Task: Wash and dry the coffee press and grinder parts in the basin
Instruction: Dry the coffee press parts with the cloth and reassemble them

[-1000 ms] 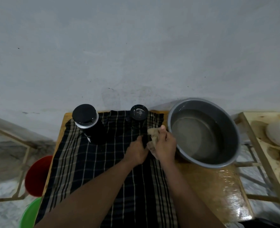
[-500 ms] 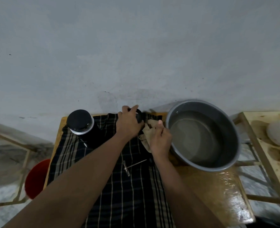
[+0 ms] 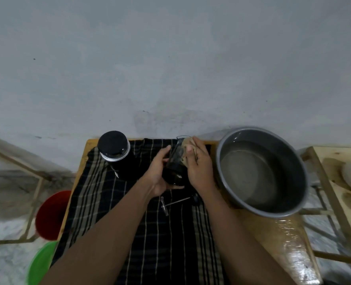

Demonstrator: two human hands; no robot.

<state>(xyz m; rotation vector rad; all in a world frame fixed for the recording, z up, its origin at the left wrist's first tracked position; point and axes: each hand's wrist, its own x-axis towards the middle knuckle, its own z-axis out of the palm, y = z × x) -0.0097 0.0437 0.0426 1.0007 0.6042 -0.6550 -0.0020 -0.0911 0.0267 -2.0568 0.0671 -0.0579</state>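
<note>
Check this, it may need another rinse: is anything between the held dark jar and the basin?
Only the right hand and its tan cloth, against the jar on the basin side; nothing else visible.

Dark cylinder tilted; grey basin beside it holds water.

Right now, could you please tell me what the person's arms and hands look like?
Both forearms are bare to the frame's edge, no sleeves in view. The left hand and right hand wear no gloves; no watch, bracelet or ring shows.
</note>
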